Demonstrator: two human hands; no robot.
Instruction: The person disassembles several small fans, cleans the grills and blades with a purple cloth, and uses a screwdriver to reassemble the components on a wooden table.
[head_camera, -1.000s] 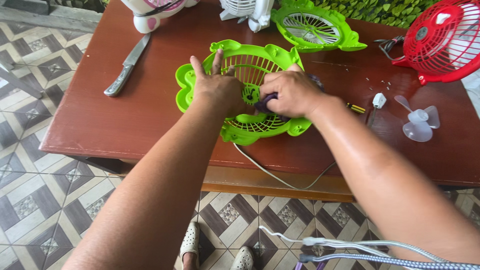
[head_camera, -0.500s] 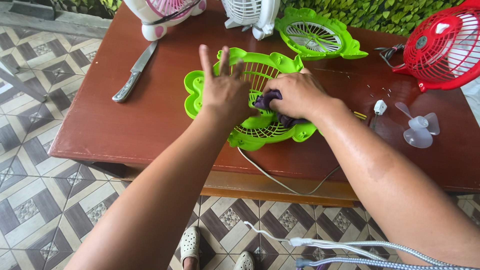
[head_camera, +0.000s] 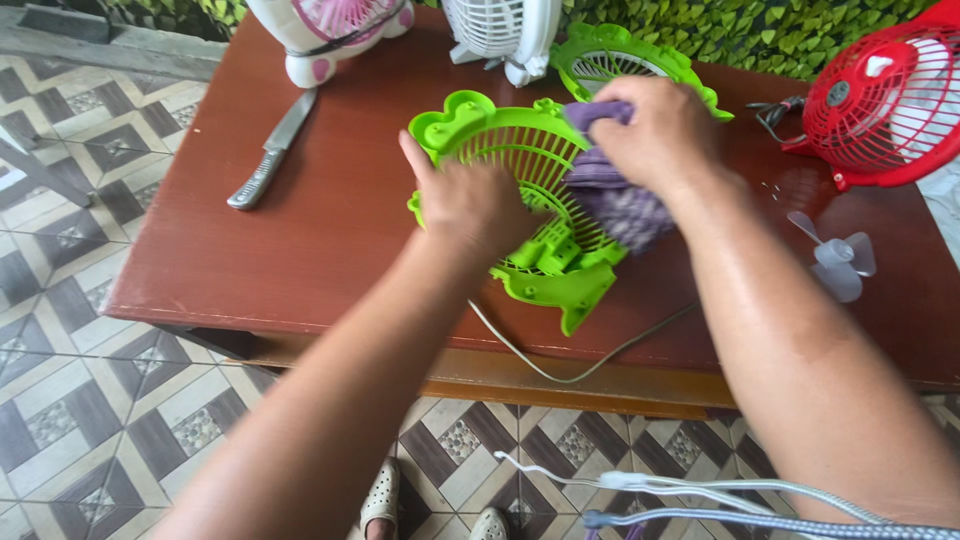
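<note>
A lime-green fan housing with a round grille (head_camera: 520, 160) is tilted up off the brown table (head_camera: 300, 250). My left hand (head_camera: 470, 205) grips its left rim and holds it up. My right hand (head_camera: 655, 130) is closed on a purple cloth (head_camera: 620, 200) pressed against the grille's right side. A pale cord (head_camera: 560, 365) runs from the housing's foot over the table's front edge.
A second green grille (head_camera: 620, 55) lies behind. A red fan (head_camera: 885, 100) stands at the right, with a clear fan blade (head_camera: 835, 260) beside it. A knife (head_camera: 270, 150) lies at the left. White and pink fans stand at the back. Tiled floor below.
The green housing was lying flat; my left hand has tipped it upright. My right hand has moved up to the grille's top right with the cloth.
</note>
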